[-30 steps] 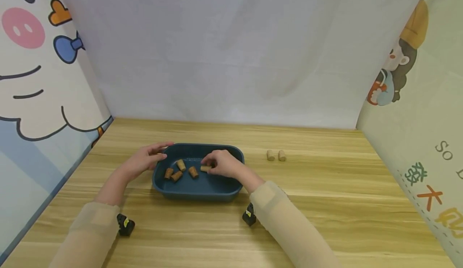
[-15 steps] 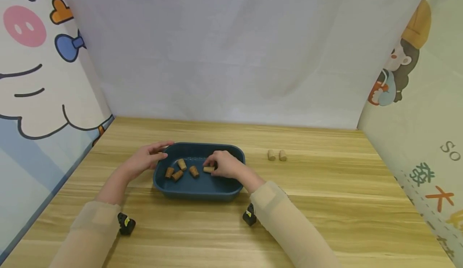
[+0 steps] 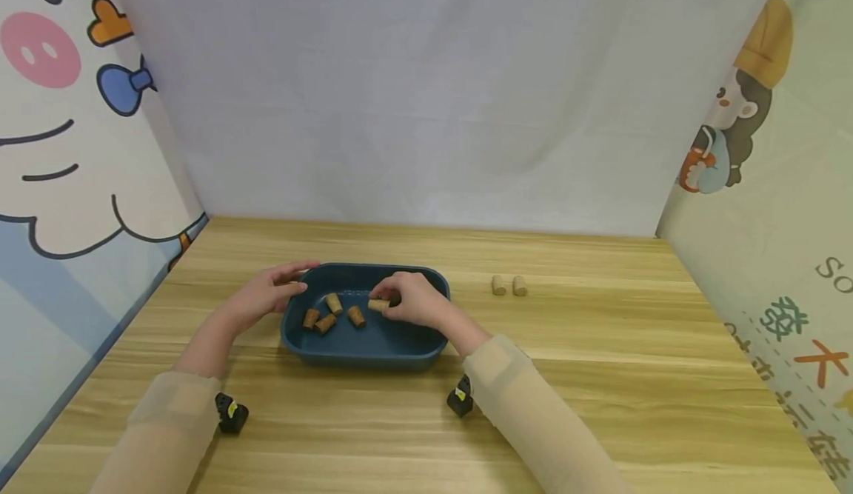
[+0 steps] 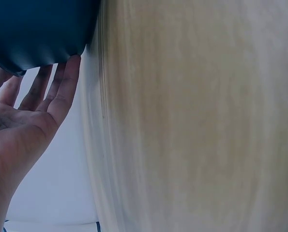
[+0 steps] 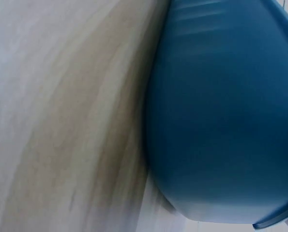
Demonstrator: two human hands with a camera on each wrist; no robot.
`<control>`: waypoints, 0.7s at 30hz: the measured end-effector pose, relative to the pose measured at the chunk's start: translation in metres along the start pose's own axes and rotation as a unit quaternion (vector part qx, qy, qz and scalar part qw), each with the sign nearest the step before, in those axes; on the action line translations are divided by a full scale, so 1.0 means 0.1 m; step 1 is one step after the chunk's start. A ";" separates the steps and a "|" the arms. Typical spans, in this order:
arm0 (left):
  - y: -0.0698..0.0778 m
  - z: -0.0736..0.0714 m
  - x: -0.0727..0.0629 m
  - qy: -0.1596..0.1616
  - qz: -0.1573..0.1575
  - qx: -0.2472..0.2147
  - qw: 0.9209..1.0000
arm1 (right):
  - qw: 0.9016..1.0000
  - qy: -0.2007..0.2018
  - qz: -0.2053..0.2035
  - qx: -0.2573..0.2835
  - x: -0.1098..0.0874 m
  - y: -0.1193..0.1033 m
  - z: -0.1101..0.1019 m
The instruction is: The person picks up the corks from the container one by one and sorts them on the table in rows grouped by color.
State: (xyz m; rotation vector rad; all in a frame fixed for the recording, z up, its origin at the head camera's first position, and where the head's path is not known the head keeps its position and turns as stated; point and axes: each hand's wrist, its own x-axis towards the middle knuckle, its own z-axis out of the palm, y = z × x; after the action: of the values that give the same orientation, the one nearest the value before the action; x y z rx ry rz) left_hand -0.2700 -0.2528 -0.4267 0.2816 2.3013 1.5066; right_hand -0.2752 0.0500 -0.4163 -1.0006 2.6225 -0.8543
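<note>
A dark blue rectangular basin [image 3: 366, 361] stands on the table. My right hand [image 3: 418, 301], reaching in over the right side, pinches a light cork [image 3: 378, 305] between thumb and fingers. To its left in the basin lie three brown corks, the nearest brown cork [image 3: 356, 316] among them, and another light cork [image 3: 333, 303]. At the basin's left end, my left hand [image 3: 266, 290] rests with its thumb at the rim; in the left wrist view its fingers [image 4: 65, 89] stretch straight against the outer wall. The right wrist view shows the basin's outer wall, and the held cork is hidden there.
Two light corks [image 3: 509, 286] sit side by side on the wooden table [image 3: 600, 346], right of the basin. Behind the table hangs a pale cloth [image 3: 426, 109]. Printed panels [image 3: 60, 146] border both sides. Black wrist cameras [image 3: 231, 414] are under the sleeves.
The right hand's cork has shifted slightly up and to the left, off the spot where it was half a second ago. The left hand and the basin have stayed in place.
</note>
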 end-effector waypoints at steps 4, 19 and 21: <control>0.00 0.01 0.00 0.001 0.000 -0.004 1.000 | 1.000 0.011 -0.010 0.018 -0.03 -0.01 -0.03; -0.03 0.00 0.02 -0.002 0.003 -0.004 1.000 | 0.999 0.045 -0.024 0.016 -0.15 -0.07 -0.22; -0.02 0.00 0.02 -0.003 0.004 -0.005 1.000 | 0.998 0.056 -0.022 0.026 -0.17 -0.07 -0.24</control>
State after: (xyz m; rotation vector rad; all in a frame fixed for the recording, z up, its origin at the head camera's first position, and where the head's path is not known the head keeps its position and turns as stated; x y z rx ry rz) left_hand -0.2717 -0.2529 -0.4292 0.2932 2.2896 1.5195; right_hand -0.2678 0.0673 -0.3932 -1.0283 2.6637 -1.0127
